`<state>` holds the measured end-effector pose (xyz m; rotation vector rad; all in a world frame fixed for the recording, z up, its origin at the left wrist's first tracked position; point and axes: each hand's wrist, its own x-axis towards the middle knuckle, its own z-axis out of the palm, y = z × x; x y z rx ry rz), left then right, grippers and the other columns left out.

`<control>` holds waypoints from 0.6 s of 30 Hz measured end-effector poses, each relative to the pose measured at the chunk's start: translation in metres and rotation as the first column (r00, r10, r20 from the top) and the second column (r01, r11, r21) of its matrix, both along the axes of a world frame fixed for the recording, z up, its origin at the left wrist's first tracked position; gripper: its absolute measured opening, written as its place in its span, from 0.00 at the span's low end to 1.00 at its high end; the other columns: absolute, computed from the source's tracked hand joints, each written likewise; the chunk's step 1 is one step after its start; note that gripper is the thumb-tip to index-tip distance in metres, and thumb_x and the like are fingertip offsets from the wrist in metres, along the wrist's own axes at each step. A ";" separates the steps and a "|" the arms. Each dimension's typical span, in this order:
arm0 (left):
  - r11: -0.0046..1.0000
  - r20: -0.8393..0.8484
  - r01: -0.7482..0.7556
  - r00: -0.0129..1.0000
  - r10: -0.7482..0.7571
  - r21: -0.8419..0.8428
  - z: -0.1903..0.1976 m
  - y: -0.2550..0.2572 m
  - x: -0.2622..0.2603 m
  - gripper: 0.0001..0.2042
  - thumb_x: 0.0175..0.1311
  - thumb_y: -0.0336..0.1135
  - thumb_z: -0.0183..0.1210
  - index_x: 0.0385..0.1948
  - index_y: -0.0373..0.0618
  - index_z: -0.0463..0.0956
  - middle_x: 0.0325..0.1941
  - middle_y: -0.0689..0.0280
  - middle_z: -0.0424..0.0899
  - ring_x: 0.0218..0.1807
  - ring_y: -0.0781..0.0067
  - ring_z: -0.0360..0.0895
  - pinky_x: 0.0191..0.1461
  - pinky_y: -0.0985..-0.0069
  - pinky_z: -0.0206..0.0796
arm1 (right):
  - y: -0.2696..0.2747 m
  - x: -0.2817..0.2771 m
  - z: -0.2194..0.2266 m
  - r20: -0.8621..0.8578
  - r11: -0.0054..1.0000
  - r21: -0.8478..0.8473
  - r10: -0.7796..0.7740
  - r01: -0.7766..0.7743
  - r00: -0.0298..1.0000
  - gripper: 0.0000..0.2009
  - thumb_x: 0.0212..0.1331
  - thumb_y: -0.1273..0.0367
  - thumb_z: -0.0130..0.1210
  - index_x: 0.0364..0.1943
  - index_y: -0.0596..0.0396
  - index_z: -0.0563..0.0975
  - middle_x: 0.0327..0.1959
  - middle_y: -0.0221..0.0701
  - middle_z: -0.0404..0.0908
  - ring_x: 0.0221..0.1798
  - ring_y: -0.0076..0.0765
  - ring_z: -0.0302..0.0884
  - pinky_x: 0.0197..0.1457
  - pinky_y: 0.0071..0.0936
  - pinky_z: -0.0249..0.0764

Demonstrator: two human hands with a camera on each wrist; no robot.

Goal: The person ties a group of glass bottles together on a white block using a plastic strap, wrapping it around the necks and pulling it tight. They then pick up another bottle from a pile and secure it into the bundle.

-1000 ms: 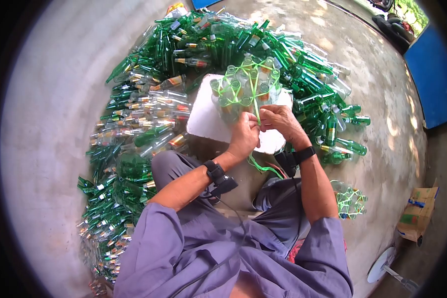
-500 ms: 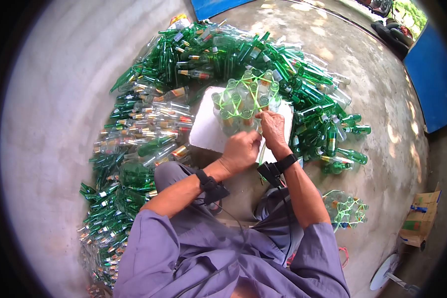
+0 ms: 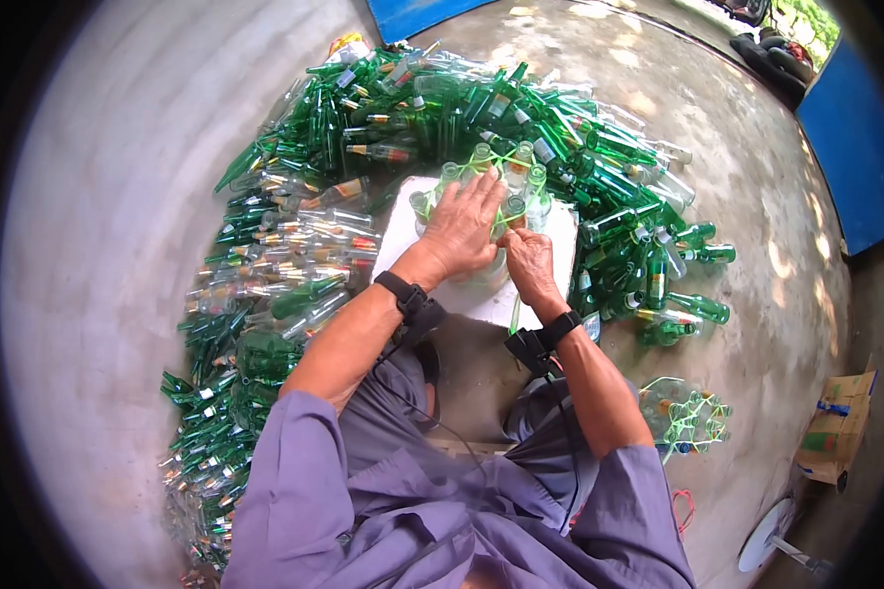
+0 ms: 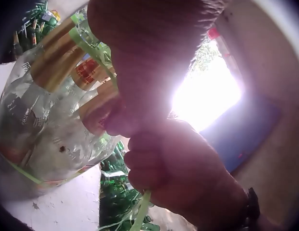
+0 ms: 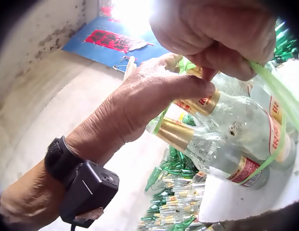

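Observation:
A bundle of clear bottles (image 3: 538,201) with green strap around and across the necks stands on a white foam block (image 3: 395,236). The left hand (image 3: 459,228) lies flat over the bottle tops with its fingers straight and close together. Beside it, at the bundle's near right edge, the right hand (image 3: 530,263) has curled fingers gripping the green strap (image 5: 272,86), which trails down from the fist in the right wrist view. Gold neck labels (image 5: 176,134) and red body labels show on the bottles. The left thumb reaches down by a bottle neck in that view.
Piles of green and clear bottles (image 3: 599,157) curve round the block at the far side, left and right. A second strapped bundle (image 3: 683,412) stands at the right on the floor. Further right are a cardboard box (image 3: 835,427), a round metal base (image 3: 764,535) and a blue panel (image 3: 859,147).
The left hand has moved up and away from the strap onto the bottle tops, its fingers now straight. The right hand remains near the bundle's edge, slightly lower than a second ago.

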<state>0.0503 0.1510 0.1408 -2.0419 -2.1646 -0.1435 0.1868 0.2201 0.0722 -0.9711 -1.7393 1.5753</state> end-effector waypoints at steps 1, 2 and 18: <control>1.000 0.036 -0.004 0.999 0.006 -0.031 0.003 -0.001 0.000 0.43 0.54 0.46 0.63 0.73 0.39 0.57 0.79 0.47 0.53 0.79 0.50 0.53 0.78 0.49 0.46 | 0.000 -0.001 -0.003 0.000 1.000 -0.003 0.002 -0.002 1.000 0.14 0.62 0.67 0.52 0.28 0.63 0.85 0.15 0.29 0.75 0.21 0.23 0.66 0.27 0.29 0.64; 0.998 0.071 -0.008 0.997 0.013 -0.061 0.006 -0.001 0.001 0.43 0.54 0.46 0.63 0.73 0.41 0.56 0.80 0.48 0.52 0.79 0.51 0.54 0.77 0.48 0.46 | 0.001 -0.001 -0.005 -0.007 0.999 0.047 0.001 -0.001 1.000 0.14 0.62 0.67 0.52 0.28 0.64 0.84 0.15 0.31 0.75 0.21 0.24 0.67 0.28 0.30 0.65; 0.984 0.149 -0.133 0.978 0.149 -0.114 0.003 0.002 0.007 0.45 0.48 0.41 0.64 0.75 0.51 0.55 0.83 0.59 0.46 0.80 0.57 0.52 0.78 0.45 0.44 | -0.009 0.012 0.009 0.050 0.975 0.224 -0.023 0.011 0.999 0.15 0.66 0.67 0.50 0.28 0.63 0.83 0.22 0.50 0.80 0.23 0.47 0.80 0.35 0.40 0.74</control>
